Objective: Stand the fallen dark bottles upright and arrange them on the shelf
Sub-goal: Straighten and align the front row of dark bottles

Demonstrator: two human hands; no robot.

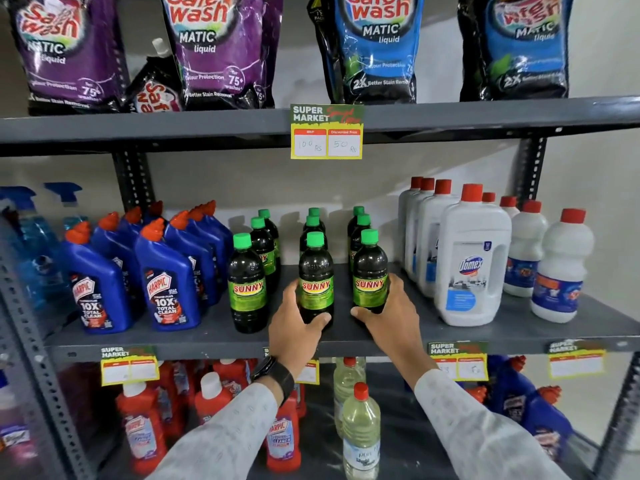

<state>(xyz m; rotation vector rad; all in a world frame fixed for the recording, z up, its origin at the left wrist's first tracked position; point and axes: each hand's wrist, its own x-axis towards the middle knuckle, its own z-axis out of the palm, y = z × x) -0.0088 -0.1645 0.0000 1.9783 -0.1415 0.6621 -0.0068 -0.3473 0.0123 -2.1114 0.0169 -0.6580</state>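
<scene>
Several dark bottles with green caps and green SUNNY labels stand upright in three rows on the grey middle shelf (214,336). My left hand (296,327) grips the base of the front middle bottle (316,271). My right hand (391,313) wraps around the lower part of the front right bottle (370,268). The front left bottle (246,282) stands alone, untouched. More dark bottles (263,244) stand behind each front one. None lies on its side in view.
Blue Harpic bottles (166,282) crowd the shelf's left side; white Domex bottles (471,258) with red caps stand on the right. Detergent pouches (214,46) fill the top shelf. A price tag (327,131) hangs above. Red and pale bottles sit on the lower shelf.
</scene>
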